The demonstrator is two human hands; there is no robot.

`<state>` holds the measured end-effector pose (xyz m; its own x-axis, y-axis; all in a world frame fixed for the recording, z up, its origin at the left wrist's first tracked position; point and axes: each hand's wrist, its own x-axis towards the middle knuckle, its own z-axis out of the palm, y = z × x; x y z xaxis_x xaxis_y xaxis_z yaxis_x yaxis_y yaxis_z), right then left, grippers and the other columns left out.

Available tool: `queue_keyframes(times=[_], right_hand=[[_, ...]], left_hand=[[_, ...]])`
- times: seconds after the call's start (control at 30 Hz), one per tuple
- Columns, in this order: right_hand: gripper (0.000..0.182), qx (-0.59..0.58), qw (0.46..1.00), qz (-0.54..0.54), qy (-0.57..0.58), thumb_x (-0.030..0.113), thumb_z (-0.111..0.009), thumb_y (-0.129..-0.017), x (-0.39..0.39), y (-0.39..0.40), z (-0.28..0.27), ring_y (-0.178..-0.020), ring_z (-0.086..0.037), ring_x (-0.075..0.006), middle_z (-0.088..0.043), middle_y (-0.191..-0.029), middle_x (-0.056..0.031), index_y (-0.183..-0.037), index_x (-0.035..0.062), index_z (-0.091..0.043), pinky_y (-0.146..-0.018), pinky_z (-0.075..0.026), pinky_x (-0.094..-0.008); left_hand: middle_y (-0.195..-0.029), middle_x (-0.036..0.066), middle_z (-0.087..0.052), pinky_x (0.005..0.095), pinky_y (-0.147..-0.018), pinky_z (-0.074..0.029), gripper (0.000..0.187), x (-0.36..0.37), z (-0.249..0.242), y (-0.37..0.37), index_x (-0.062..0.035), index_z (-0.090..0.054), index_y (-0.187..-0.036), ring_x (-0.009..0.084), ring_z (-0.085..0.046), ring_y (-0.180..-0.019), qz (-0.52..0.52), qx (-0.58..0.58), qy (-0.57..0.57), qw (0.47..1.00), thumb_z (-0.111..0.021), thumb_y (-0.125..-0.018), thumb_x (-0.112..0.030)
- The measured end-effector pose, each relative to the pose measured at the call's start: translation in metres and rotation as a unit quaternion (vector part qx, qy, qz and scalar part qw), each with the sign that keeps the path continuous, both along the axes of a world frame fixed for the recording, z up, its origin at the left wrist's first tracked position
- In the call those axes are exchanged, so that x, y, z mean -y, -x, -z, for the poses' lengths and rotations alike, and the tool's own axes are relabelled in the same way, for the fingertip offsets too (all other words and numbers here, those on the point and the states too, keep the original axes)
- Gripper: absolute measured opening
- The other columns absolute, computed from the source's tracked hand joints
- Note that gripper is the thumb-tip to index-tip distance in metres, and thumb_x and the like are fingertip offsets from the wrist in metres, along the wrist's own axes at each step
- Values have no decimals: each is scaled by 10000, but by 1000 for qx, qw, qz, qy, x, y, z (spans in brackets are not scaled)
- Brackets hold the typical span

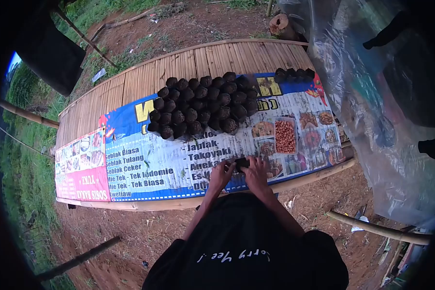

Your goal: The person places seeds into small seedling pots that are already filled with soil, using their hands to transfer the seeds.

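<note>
A small black seedling bag (242,165) is between my two hands, low over the front part of the printed banner. My left hand (220,175) has its fingers closed at the bag's left side. On the other side my right hand (256,172) grips it with bent fingers. Beyond my hands stand many black seedling bags filled with dark soil (198,106), packed in a cluster. To the right of my right hand, a clear plastic tub (285,136) holds reddish-brown seeds that look like peanuts. What the held bag contains is too dark to see.
The banner (130,169) covers much of a bamboo-slat table (145,77). A short row of black bags (295,75) stands at the far right. Clear plastic sheeting (367,96) hangs along the right side. Bamboo poles (379,228) cross near the table.
</note>
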<state>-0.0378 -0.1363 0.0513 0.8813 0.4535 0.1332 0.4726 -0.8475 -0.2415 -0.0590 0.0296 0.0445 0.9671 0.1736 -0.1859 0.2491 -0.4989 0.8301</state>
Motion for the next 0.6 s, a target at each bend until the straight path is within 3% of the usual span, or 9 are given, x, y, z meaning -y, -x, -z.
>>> queue_keyframes(times=[0.07,0.2,0.27,0.47,0.53,0.6], right_hand=[[176,29,998,17,-52,99,-596,-786,1,-4,-2,-1018,-498,-254,-556,-1094,-69,-883,164,-727,-847,-388,-404],[138,31,994,21,-106,64,-580,-794,7,-13,-16,-920,-529,-241,-591,-952,-44,-889,123,-662,-797,-395,-394],[154,-56,993,0,-102,44,-561,-808,8,-14,-12,-846,-547,-232,-597,-813,-11,-941,115,-594,-752,-392,-391],[230,3,997,-43,-61,60,-566,-804,-2,-12,1,-850,-554,-242,-618,-800,-35,-1031,97,-568,-741,-388,-390],[174,7,998,-39,-45,37,-575,-779,-5,-10,3,-858,-546,-268,-597,-786,-62,-928,109,-522,-741,-384,-417],[183,26,997,-53,-41,62,-593,-773,-6,-9,4,-858,-548,-281,-600,-800,-84,-938,114,-534,-730,-396,-420]], left_hand=[[-694,194,-661,399,-589,-511,323,2,0,-2,24,-640,-896,308,-668,-614,-4,17,10,1000,-616,-892,-298],[-694,194,-662,397,-593,-511,325,1,1,-4,24,-637,-894,309,-666,-613,-15,16,20,1000,-623,-887,-301],[-703,194,-665,392,-598,-514,331,1,0,-4,26,-632,-897,309,-669,-626,-6,-7,17,1000,-630,-882,-305],[-744,204,-673,403,-616,-522,301,4,0,-3,34,-628,-908,321,-677,-677,21,19,-3,1000,-658,-857,-261],[-793,208,-680,404,-652,-536,296,4,-3,-2,33,-622,-936,340,-683,-724,26,-8,24,999,-667,-844,-245],[-823,209,-683,418,-676,-539,292,4,11,0,21,-619,-971,354,-684,-768,35,1,29,999,-648,-851,-243]])
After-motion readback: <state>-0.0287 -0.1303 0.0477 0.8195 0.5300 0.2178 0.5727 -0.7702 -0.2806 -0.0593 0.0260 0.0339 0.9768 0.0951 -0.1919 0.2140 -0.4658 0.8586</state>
